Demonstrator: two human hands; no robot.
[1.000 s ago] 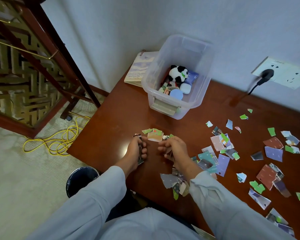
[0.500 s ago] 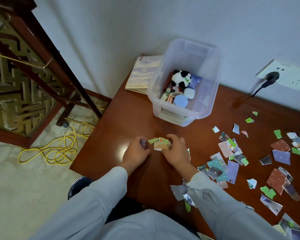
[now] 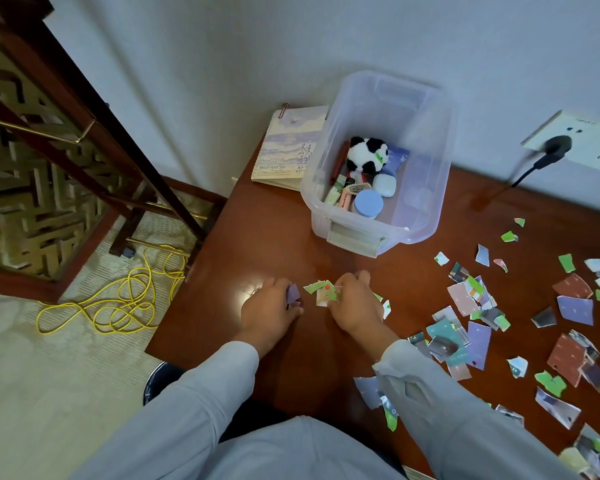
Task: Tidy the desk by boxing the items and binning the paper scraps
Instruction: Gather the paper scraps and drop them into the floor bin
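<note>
On the brown desk (image 3: 257,237) my left hand (image 3: 271,311) grips a bunch of paper scraps, a purple one (image 3: 293,294) showing at the fingers. My right hand (image 3: 354,303) is curled over the small scrap pile (image 3: 323,292) in front of it and pinches its pieces. Many coloured scraps (image 3: 471,306) lie scattered over the right half of the desk. The clear plastic box (image 3: 357,233) at the back holds a panda plush (image 3: 366,155), a blue-lidded jar (image 3: 368,204) and other small items. A dark bin (image 3: 160,379) shows on the floor under the desk's near-left corner.
A notebook (image 3: 288,150) lies on the desk left of the box, against the wall. A black plug (image 3: 555,147) sits in the wall socket at the right. A yellow cable (image 3: 118,303) is coiled on the floor beside a wooden screen (image 3: 49,168).
Both hands moved away from me toward the small scrap pile. My right hand now covers and pinches the pile. The left hand still holds its scraps.
</note>
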